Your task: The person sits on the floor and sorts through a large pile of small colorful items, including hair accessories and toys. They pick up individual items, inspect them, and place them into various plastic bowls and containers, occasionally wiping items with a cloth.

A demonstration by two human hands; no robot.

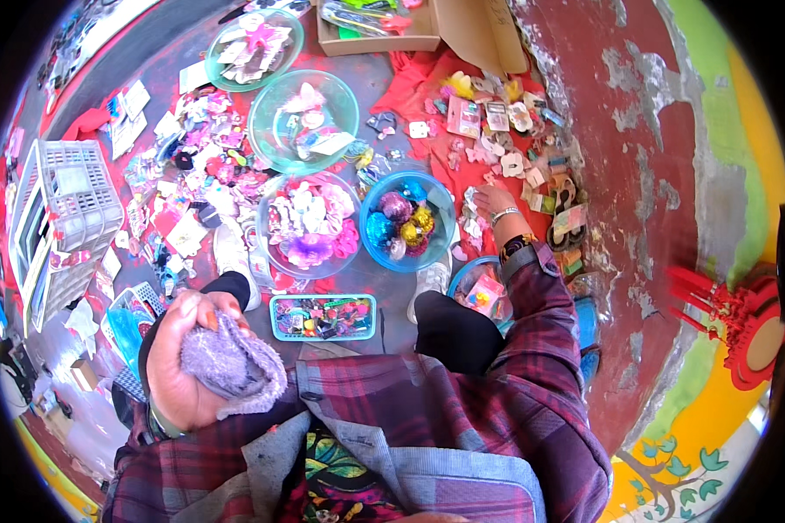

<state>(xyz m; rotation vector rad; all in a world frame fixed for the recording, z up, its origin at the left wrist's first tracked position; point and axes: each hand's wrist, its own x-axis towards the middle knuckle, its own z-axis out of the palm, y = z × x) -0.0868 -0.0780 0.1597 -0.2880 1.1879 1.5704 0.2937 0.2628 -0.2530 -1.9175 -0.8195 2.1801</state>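
Observation:
My left hand [183, 370], close to me at the lower left, is wrapped round a fuzzy grey-purple cloth [231, 362], bunched up with a loose edge hanging over. My right hand [494, 202] reaches out to the right with its fingers stretched over small white and pink items [473, 228] at the edge of a pile. Beside that hand stands a blue bowl [375, 259] with shiny glitter balls in blue, gold and pink. Left of it, a clear bowl [266, 248] holds pink and white scrunchies.
Two greenish bowls [354, 144] stand farther off, near a cardboard box [427, 42]. A small turquoise basket [373, 318] lies between my feet. Mixed accessories [205, 148] spread on the left, beside a grey crate [78, 187]. Packaged items [497, 118] cover red cloth at right.

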